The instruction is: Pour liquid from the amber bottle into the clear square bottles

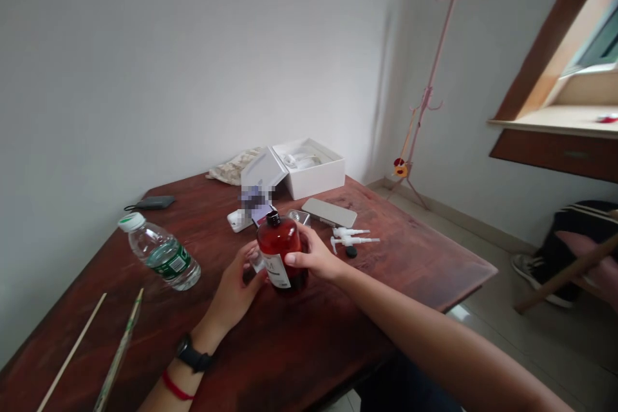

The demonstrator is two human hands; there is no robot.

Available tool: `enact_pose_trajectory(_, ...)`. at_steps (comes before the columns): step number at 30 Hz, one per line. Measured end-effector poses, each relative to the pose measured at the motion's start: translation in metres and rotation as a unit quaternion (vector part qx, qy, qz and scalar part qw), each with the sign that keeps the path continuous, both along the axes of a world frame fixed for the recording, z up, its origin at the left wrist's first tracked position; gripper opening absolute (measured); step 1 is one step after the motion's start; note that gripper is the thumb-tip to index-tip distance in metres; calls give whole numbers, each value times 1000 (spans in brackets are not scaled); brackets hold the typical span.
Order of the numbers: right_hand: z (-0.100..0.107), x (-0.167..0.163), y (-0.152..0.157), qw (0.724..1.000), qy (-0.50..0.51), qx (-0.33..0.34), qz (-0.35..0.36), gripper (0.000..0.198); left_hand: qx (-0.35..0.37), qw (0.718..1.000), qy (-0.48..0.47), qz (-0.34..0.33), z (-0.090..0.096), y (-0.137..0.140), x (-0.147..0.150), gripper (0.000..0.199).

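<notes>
From my seat at the head view, I have the right hand (321,254) wrapped round the right side of an amber bottle (276,246), thumb pressed across the edge of its white label. The bottle stands nearly upright above the near middle of the wooden table (420,264), its black-necked mouth uncovered; I cannot tell whether its base touches the wood. My left hand (237,286) is at the bottle's left side, fingers curled and thumb beside the label, with something clear by the fingertips; I cannot tell whether it grips that. To the right lie two white pump heads (347,241), a black cap (351,252) just on their near side. Farther off are a pale flat case (331,212) and an uncovered white box (317,181). On the left, a water bottle (161,256) leans leftward in my view, with two thin sticks (72,351) nearer me.
</notes>
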State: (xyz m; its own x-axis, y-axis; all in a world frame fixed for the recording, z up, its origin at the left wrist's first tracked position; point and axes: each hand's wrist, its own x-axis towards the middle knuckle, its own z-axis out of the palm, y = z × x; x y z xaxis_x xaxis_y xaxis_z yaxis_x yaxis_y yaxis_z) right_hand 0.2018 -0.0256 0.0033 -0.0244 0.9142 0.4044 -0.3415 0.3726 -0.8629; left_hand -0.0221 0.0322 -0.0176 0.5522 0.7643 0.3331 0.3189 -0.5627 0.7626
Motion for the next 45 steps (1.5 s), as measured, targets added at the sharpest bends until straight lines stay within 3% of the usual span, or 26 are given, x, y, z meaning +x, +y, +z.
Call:
enact_pose_trajectory(8,5,-3,-5,998,32,-52,-6,70,5,1000,6,-30,-1,-5,1,72)
enact_pose_trajectory(13,2,-2,-3,998,27,-48,-25,70,23,1000,-16,-11,-2,-7,2,66)
enact_pose_trajectory(24,-9,9,4,986,-4,-53,-159,57,52,996,-63,23,-2,-10,-1,66)
enact_pose_trajectory(36,-12,12,5,959,-104,-44,-261,46,62,995,-75,-1,0,-13,0,71)
enact_pose_trajectory(45,-17,11,6,952,-129,-49,-273,61,33,995,-78,-48,8,-21,3,72)
